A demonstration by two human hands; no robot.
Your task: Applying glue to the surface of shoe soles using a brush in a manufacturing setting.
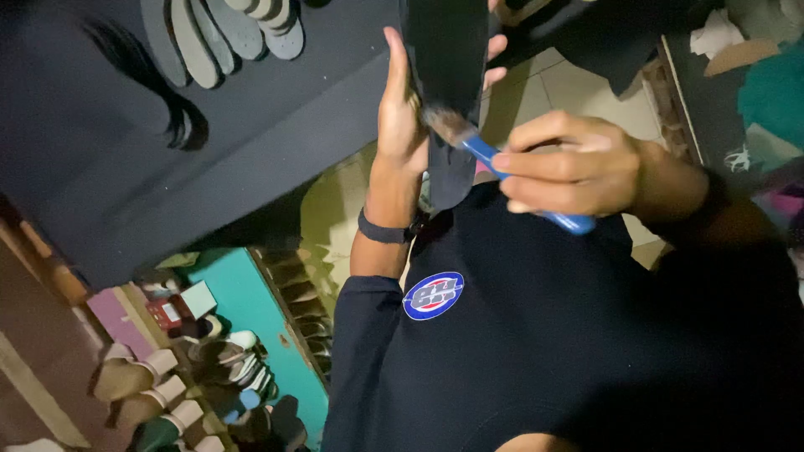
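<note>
The black insole (448,92), a long flat dark sole shape, stood nearly upright in the middle top of the head view, its upper end cut off by the frame edge and its lower, narrower end hanging down in front of the person's dark shirt (544,335). The left hand (402,109) clasped it from the left side: the thumb lay along its near left edge, and fingertips showed curling round its right edge, so the insole sat between thumb and fingers with its broad face turned toward the camera. A dark band (383,231) circled the left wrist below.

The right hand (578,163) was closed tightly round the blue handle of a small brush (494,163). The handle ran slantwise through the fist, its blue end poking out below the hand on the right, while the bristled head pointed up and to the left. The bristles touched the face of the insole just beside the heel of the left hand, about midway down the visible length of the insole.

At the top left, several more flat soles (226,33) lay fanned out on a dark grey sheet (251,142). Lower left, a teal surface (251,301) stood beside rows of shoe parts (167,393), blurred and hard to tell apart. A round blue, white and red badge (433,295) showed on the shirt.
</note>
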